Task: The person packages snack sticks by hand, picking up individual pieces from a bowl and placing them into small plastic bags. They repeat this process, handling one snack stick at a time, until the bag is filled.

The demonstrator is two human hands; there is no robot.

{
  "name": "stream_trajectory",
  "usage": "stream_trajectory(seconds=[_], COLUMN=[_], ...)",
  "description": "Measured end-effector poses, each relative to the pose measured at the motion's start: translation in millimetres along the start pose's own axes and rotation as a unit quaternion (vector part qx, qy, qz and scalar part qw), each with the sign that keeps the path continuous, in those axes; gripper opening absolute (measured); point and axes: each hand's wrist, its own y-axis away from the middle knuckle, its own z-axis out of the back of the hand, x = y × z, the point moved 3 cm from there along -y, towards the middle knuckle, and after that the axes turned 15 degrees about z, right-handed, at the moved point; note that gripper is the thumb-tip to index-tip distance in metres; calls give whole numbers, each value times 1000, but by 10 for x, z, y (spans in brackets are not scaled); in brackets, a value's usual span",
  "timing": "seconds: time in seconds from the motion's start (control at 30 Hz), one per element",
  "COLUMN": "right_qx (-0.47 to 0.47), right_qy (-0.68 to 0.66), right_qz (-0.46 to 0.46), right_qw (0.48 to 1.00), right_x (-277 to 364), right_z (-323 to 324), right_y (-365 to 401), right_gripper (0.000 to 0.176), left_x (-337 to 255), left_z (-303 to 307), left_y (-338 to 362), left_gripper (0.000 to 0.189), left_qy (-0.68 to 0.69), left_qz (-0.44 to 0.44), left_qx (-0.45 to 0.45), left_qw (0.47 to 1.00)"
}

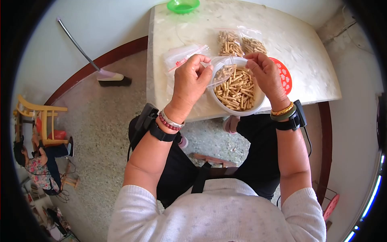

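Clear plastic bag (pixel 223 70), pinched in left hand (pixel 191 78) fingertips perhaps for steadiness, overhangs round white bowl (pixel 260 98); right hand (pixel 266 74) grip unclear.

The left hand (pixel 188 80) had its thumb (pixel 206 73) and index finger (pixel 200 59) bent toward each other, remaining fingers curled beside them. Across from those fingertips, well apart, the right hand (pixel 267 76) angled inward, its thumb near the bent index finger (contact was hard to judge). Behind the fingers, both forearms (pixel 150 159) slanted outward toward the elbows.
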Motion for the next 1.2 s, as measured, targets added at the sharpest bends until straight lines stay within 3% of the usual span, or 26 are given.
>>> stream_trajectory(seconds=[0.07, 0.1, 0.17, 0.37, 0.43, 0.63, 0.87, 0.93, 0.97, 1.0, 1.07, 1.1, 1.17, 1.2], right_qx=[73, 71, 196, 295, 349, 340, 332, 215, 216, 179, 126, 125, 53, 51], right_qy=[196, 196, 286, 390, 455, 458, 439, 247, 247, 97, -130, -129, -264, -263], right_qz=[20, 18, 1, -39, -102, -45, -45, -33, -32, -75, -150, -149, -216, -216], right_qw=[978, 978, 938, 871, 813, 820, 834, 944, 944, 976, 972, 972, 939, 939], right_x=[-172, -269, -460, -520, -478, -524, -522, -429, -403, -357, -240, -188, -149, -141], right_z=[102, 143, 129, -10, -92, -167, -155, 7, 34, 47, 74, 76, 68, 75], right_y=[61, 89, 156, 284, 322, 414, 360, 209, 191, 182, 185, 176, 184, 177], right_gripper=[15, 15, 16, 10, 12, 16, 14, 14, 14, 14, 12, 12, 8, 8], left_x=[-1, 14, 24, -43, -71, -145, -258, -332, -321, -335, -361, -379, -386, -364], left_z=[-11, -7, -5, 4, 7, 46, 19, -76, -134, -182, -275, -325, -457, -512], left_y=[20, 21, 12, 38, 59, 117, 287, 402, 433, 476, 569, 612, 698, 745], left_gripper=[12, 12, 12, 14, 14, 14, 10, 9, 9, 8, 6, 6, 7, 8], left_qy=[-5, -8, -11, 1, 24, 53, 78, 64, 70, 65, 58, 57, 85, 78], left_qz=[-7, -10, -13, -32, -41, -90, -128, -154, -160, -151, -140, -161, -193, -167], left_qx=[2, 2, 6, -3, 4, -17, -7, 52, 78, 101, 151, 168, 197, 251], left_qw=[1000, 1000, 1000, 999, 999, 994, 989, 985, 982, 981, 977, 971, 957, 950])
